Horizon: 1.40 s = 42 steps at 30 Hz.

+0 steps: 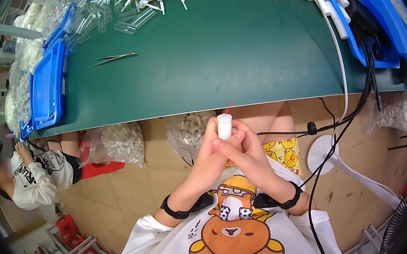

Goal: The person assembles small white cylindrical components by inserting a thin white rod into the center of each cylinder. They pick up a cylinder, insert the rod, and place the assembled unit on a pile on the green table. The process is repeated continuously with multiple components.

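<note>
At my far left a co-worker (44, 173) in a white top sits by the table, next to a blue tray (46, 89) with clear plastic bits heaped behind it. Coming right, a clear bag (125, 139) full of small white parts sits below the table edge, and above it, on the green table (187, 64), lie thin metal tweezers (115, 59). Clear tubes (137, 23) are scattered near the far edge, and another bag (191, 128) of white parts sits just left of my hands.

My left hand (211, 148) is curled around the left side of a white cylinder (224, 127), its fingers closed on it. The cylinder stands upright over my lap, just in front of the table's near edge, with thin red wires (229, 108) poking out of its top. My right hand (249, 144) closes around its other side, fingers wrapped in, and my thumbs cross low in front of it.

Beyond my right hand runs a black cable (283, 132). Farther right, more white cylinders (337, 18) are piled against a blue bin (387, 60), and a black fan (404, 220) stands at the lower right.
</note>
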Each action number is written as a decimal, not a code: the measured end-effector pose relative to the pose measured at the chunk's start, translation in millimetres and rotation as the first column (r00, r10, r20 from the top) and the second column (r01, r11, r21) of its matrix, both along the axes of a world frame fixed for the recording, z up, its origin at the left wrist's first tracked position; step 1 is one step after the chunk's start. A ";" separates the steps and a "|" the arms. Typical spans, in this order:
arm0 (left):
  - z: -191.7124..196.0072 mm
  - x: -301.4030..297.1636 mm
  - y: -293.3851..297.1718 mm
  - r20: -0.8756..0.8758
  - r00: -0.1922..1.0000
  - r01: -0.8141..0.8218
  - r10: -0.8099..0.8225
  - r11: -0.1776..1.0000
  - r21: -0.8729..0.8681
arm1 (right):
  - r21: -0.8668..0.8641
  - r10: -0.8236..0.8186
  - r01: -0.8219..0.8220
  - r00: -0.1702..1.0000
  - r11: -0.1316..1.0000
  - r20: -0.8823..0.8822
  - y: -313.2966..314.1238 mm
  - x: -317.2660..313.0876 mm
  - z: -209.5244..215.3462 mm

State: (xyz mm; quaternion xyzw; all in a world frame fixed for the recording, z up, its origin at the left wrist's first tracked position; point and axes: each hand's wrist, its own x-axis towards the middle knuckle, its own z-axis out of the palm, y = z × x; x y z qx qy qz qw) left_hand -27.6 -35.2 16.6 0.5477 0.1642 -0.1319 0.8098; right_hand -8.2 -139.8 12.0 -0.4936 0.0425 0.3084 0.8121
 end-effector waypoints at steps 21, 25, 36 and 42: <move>5.1 15.8 -22.9 -0.136 0.978 -0.125 0.159 0.966 0.226 | -0.131 -0.011 -0.002 0.996 0.991 -0.094 1.3 28.9 -3.0; 21.2 23.2 -1.9 -0.243 0.970 0.043 -0.010 0.991 0.131 | -0.049 -0.111 0.103 0.964 0.994 -0.242 15.3 20.1 2.0; 19.4 20.7 -12.4 -0.257 0.962 -0.070 0.095 0.992 0.103 | 0.029 -0.069 0.083 0.943 0.996 -0.324 9.6 24.7 6.3; 10.9 19.9 -20.5 -0.201 0.967 -0.148 0.157 0.987 0.058 | 0.012 -0.001 0.003 0.983 1.000 -0.183 1.7 32.3 0.4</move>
